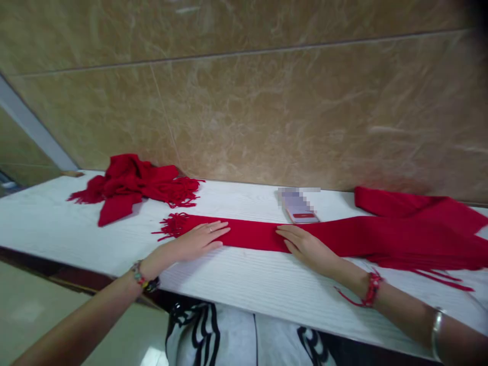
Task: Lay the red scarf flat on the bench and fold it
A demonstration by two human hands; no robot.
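Note:
A long red scarf point(251, 235) lies flat along the white table, its fringed end to the left. Near that fringe my left hand point(200, 241) rests on the cloth, fingers stretched out flat. My right hand point(307, 246) lies on the same scarf further right, also with fingers extended and palm down. Neither hand grips the fabric. To the right the scarf widens into looser folds with a few red fringe strands, and runs toward the frame's edge. A second red scarf point(139, 183) sits crumpled at the back left, its fringe spread out.
A phone point(301, 206) lies behind the scarf, partly blurred out. The white table point(236, 277) ends at a tan tiled wall point(267, 122) behind and at a front edge close to my body. More folded red cloth point(412, 203) lies against the wall at right.

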